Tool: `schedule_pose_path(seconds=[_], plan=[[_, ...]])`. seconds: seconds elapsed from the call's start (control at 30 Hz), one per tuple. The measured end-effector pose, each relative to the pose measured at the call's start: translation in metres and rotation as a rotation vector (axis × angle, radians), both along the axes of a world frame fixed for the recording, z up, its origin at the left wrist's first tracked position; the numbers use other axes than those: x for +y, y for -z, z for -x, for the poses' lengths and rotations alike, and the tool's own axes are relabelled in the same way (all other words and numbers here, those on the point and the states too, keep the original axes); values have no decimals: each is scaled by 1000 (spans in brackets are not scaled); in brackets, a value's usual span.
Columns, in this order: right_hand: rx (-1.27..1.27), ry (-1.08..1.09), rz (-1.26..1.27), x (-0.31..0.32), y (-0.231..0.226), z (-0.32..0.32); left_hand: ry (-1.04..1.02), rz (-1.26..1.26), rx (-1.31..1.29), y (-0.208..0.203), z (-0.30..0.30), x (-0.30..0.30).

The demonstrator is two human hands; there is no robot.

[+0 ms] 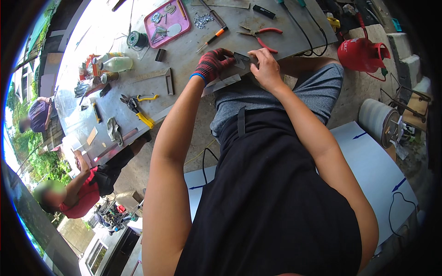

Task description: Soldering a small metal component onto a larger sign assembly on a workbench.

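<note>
Pinching a small grey metal piece [241, 60] between both hands, a person in a black apron stands at the near edge of a long metal workbench [193, 46]. The piece is flat and roughly angular, lying level with the bench top, its longer side running left to right between the two hands; its exact outline is partly hidden by fingers. It sits right at the bench's front edge, just above a pale metal strip [221, 85] that slants from lower left to upper right. The left hand [212, 64] wears a red and black knitted glove with a blue cuff; its fingers are curled closed on the left end of the piece. The bare right hand [266, 69] is arched over the right end, fingertips pressed down on it. Both forearms reach up from the lower edge, elbows wide, converging at the piece. Beyond the hands lie red-handled pliers [260, 34] and an orange-handled screwdriver [212, 37]. Farther off are a pink tray [166, 22] of small parts and a spool of wire [137, 40]. Yellow-handled snips [138, 108] lie to the left, near a steel square [161, 78]. A red watering can [363, 53] stands on the ground to the right.
</note>
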State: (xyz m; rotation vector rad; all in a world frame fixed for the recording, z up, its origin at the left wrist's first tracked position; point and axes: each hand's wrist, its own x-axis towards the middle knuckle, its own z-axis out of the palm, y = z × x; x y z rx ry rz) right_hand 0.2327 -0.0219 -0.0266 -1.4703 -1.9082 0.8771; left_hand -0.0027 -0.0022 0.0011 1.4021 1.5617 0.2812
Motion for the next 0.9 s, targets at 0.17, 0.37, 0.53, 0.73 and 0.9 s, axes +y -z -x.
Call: schedule_pose_path(seconds=[0.17, 0.37, 0.53, 0.73, 0.9], plan=[[-4, 4, -45, 0, 3, -1, -6, -7, -6, 2, -1, 0], [-3, 7, -47, 0, 3, 0, -4, -36, -13, 5, 1, -2], [-20, -1, -37, 0, 1, 1, -62, -5, -93, 10, 7, -4], [-55, 5, 8, 0, -5, 4, -138, 13, -186, 17, 10, -6], [-113, 8, -43, 2, -6, 11, -197, -16, -255, 27, 13, -9]])
